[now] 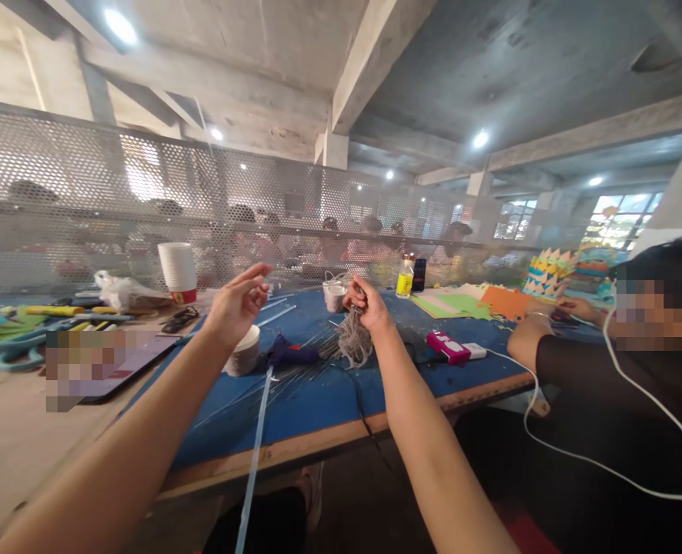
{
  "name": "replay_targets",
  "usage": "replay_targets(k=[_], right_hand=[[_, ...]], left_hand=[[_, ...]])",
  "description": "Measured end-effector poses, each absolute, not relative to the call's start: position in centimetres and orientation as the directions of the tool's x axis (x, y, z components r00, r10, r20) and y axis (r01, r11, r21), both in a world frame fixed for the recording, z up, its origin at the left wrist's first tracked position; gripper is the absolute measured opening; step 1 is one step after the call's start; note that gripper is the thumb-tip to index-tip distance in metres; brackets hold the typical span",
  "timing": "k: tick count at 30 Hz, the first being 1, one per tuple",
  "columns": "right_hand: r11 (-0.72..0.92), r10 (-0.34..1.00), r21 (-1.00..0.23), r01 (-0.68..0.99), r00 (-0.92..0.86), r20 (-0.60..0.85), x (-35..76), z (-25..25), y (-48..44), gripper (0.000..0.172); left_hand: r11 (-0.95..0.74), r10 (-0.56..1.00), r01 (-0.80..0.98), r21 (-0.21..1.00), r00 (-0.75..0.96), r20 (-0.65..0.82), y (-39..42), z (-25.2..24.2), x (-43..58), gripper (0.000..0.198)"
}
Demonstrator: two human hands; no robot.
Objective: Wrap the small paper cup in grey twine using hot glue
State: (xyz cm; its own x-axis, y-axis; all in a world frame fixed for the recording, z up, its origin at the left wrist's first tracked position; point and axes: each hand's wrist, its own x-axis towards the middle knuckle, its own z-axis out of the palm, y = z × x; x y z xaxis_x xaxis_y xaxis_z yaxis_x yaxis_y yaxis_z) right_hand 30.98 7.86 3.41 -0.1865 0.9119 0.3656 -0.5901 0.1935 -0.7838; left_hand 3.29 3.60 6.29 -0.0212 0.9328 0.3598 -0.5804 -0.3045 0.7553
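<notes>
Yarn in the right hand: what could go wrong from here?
1. The yarn hangs from the right hand in loose loops, so it could tangle.
2. The left forearm looks close to the nearest cup and might knock it.
3. The black cord hangs over the table edge; something could catch it.

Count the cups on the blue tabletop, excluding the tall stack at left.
2: a near cup by the left hand, and a far cup left of the right hand. Others may be hidden.
</notes>
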Motion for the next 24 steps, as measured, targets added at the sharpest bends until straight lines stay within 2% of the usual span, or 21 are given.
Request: replay_targets(k=[3,6,13,19,24], right_hand=[[0.197,0.863,-0.837,-0.51,-0.315,0.395,29.9,3.1,7.8,0.031],[0.232,0.82,-0.885,-0.403,-0.409,0.402,29.1,2.9,7.5,0.032],[0.267,0.746,-0.888,-0.373,-0.504,0.436,28.6,3.2,6.8,0.031],[0.279,0.772,-0.892,-0.355,-0.47,0.428,28.6,3.2,6.7,0.031],[0.274,0.772,-0.905,-0.327,-0.486,0.409,28.5,2.9,7.2,0.031]], left_hand=[[-0.313,0.909,-0.417,0.853,0.128,0.396,2.6,5.8,5.3,0.039],[-0.351,0.875,-0.277,0.894,0.243,0.419,1.6,5.1,7.0,0.05],[-0.323,0.826,-0.059,0.945,0.47,0.312,1.0,3.6,8.2,0.071],[-0.282,0.848,-0.013,0.959,0.464,0.256,1.4,3.4,8.1,0.069],[-0.273,0.867,0.024,0.962,0.439,0.235,1.5,3.2,8.6,0.057]])
